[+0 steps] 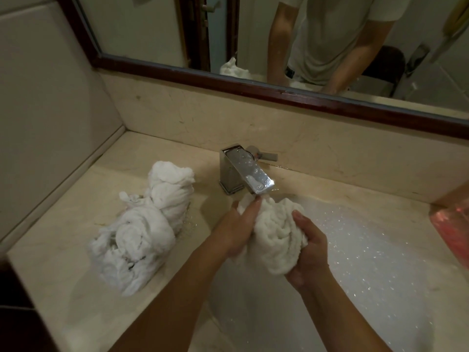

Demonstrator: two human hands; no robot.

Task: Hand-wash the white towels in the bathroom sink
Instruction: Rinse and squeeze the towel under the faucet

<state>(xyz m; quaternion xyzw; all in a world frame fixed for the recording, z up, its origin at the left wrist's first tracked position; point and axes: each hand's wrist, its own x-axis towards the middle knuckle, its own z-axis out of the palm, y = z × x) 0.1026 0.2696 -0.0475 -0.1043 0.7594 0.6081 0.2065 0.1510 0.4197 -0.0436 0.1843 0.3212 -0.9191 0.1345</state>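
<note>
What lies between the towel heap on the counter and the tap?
Nothing: in the head view only bare counter separates the towel heap from the tap. Left hand and right hand grip another towel beneath the spout.

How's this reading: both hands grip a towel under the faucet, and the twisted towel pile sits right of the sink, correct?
Wrong side: the head view shows the twisted towel pile left of the sink. The left hand and right hand do grip a towel under the faucet.
</note>
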